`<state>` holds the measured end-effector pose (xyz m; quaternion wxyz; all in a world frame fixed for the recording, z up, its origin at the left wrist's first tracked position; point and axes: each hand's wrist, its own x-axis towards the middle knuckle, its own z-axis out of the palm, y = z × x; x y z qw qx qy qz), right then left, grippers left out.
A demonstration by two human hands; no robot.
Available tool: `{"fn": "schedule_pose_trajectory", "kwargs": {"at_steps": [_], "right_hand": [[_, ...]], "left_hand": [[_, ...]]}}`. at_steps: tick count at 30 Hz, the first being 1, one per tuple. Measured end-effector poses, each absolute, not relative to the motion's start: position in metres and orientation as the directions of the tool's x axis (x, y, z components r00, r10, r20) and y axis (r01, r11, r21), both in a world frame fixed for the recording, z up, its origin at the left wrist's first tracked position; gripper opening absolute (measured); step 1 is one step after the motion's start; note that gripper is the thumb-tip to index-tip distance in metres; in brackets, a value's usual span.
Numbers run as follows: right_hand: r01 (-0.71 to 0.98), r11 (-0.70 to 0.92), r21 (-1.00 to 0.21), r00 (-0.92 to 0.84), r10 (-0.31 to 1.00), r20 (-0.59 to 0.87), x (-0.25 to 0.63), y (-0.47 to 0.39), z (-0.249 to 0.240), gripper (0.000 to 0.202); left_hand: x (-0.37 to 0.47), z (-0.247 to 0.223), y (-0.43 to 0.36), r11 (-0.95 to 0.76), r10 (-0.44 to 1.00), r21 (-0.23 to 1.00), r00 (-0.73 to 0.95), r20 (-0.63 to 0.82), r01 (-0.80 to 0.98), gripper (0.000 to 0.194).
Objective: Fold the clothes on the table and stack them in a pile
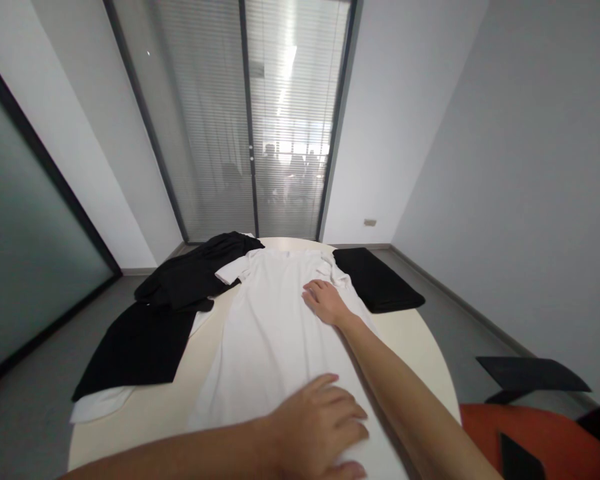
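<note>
A white T-shirt (275, 313) lies spread out on a round table, its collar toward the far edge and its hem toward me. My left hand (320, 423) rests on the lower part of the shirt, fingers apart. Farther up, near the right sleeve, my right hand (326, 301) touches the fabric with its fingers stretched out. Neither hand grips the cloth. The shirt's left sleeve lies out flat, while the cloth around the right sleeve is wrinkled.
Black garments (195, 270) are heaped along the left of the pale table (425, 340), with white cloth under them. A folded black item (377, 280) lies at the right. An orange chair (525, 437) stands beside the table. Glass panels with blinds (290, 100) are beyond.
</note>
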<state>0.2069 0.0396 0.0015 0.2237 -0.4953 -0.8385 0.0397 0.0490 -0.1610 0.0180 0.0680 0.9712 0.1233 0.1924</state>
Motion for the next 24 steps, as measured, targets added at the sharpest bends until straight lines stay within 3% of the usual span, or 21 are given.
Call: {"fn": "schedule_pose_trajectory", "kwargs": {"at_steps": [2,5,8,11,17,21,24], "right_hand": [[0.778,0.539,-0.321,-0.424,0.829,0.365,0.209,0.036,0.0,0.038],[0.732,0.585,-0.349,-0.458,0.802,0.383,0.215,0.032,0.001,0.044],[0.716,0.608,-0.342,-0.482,0.786,0.387,0.218,0.031,0.004,0.047],[0.756,0.597,-0.269,-0.501,0.792,0.35,0.214,0.032,0.007,0.042],[0.91,0.382,-0.163,-0.336,0.907,0.254,0.186,0.037,0.02,0.042],[0.882,0.434,-0.186,-0.379,0.885,0.269,0.162,0.04,0.024,0.042],[0.829,0.504,-0.241,-0.437,0.854,0.283,0.15,0.039,0.018,0.044]], "left_hand": [[0.023,0.023,-0.145,-0.872,0.488,0.257,0.777,0.399,0.416,0.036],[-0.019,0.015,-0.116,-0.626,0.744,0.235,0.48,0.465,0.743,0.044],[-0.053,-0.005,-0.099,-0.328,0.915,0.272,0.232,0.33,0.905,0.058],[-0.071,-0.021,-0.103,-0.229,0.962,0.227,0.183,0.204,0.947,0.07],[-0.072,-0.022,-0.11,-0.203,0.963,0.209,0.156,0.219,0.957,0.071],[-0.077,-0.001,-0.066,-0.128,0.956,0.201,0.066,0.287,0.971,0.07],[-0.091,0.019,-0.018,0.01,0.929,0.226,-0.093,0.358,0.974,0.056]]}}
